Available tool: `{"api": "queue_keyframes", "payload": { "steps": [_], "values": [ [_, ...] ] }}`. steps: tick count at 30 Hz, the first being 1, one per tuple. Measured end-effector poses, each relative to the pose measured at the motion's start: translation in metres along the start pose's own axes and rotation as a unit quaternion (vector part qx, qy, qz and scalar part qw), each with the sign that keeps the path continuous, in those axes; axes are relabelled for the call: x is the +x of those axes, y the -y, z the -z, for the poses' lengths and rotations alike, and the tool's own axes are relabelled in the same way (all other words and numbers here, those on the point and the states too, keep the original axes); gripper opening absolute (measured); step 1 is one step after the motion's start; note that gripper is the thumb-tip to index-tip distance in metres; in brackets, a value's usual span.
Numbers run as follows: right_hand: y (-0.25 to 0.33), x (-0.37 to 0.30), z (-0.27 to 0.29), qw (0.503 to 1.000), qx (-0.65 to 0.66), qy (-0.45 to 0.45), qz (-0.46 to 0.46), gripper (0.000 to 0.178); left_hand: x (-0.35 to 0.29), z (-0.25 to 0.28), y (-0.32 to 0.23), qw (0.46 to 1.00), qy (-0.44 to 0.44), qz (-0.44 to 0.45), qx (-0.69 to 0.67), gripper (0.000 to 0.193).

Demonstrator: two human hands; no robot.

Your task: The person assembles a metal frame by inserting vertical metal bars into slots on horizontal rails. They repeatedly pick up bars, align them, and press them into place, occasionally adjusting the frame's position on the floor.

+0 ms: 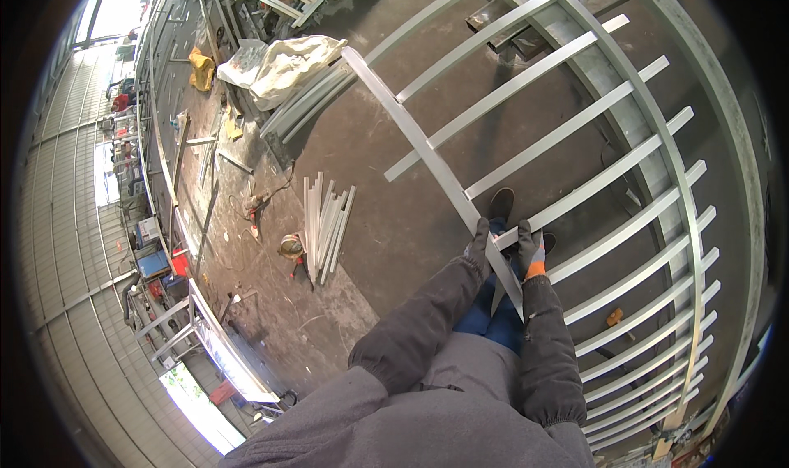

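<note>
In dark gloves, both hands are at one corner of a metal frame in front of my legs. My left hand [479, 243] is closed on the edge of a long flat metal rail [411, 127] that slants from the far left toward my body. Just right of it, my right hand [528, 247], with an orange glove cuff, wraps round the end of a metal crossbar [600, 187] where it meets the rail. Several parallel crossbars run right to a curved metal rail [675, 156]. My fingertips are partly hidden by the bars.
Loose metal strips [327, 225] lie on the floor at left beside a round tool [290, 246]. A cream plastic sheet [296, 67] covers more bars at the far left. A wide curved beam [735, 139] stands at right. A yellow tool [615, 316] shows under the crossbars.
</note>
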State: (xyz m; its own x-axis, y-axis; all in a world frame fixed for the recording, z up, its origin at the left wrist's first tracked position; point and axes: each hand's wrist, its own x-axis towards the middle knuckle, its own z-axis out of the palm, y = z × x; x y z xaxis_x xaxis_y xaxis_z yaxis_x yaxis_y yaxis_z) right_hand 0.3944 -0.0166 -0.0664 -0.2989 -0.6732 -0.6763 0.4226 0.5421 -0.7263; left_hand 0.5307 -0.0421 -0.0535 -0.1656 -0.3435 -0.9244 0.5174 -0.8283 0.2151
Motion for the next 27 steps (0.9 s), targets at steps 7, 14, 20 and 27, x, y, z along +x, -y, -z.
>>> {"api": "queue_keyframes", "payload": {
  "steps": [7,14,20,27],
  "values": [
    [0.007,-0.002,0.004,0.989,0.1,0.027,-0.101,0.05,-0.002,0.008,-0.001,0.999,-0.004,0.04,-0.013,0.072],
    [0.017,-0.007,0.007,0.99,0.067,0.073,-0.1,0.055,-0.003,0.013,-0.01,0.997,0.045,0.065,0.028,0.079],
    [0.016,-0.006,0.002,0.997,-0.021,0.052,-0.045,0.064,-0.008,0.008,-0.01,0.997,0.063,0.045,0.015,0.08],
    [0.019,-0.023,-0.004,0.993,-0.083,0.072,-0.042,0.061,0.003,0.017,-0.01,0.995,0.088,0.054,0.0,0.076]
  ]
}}
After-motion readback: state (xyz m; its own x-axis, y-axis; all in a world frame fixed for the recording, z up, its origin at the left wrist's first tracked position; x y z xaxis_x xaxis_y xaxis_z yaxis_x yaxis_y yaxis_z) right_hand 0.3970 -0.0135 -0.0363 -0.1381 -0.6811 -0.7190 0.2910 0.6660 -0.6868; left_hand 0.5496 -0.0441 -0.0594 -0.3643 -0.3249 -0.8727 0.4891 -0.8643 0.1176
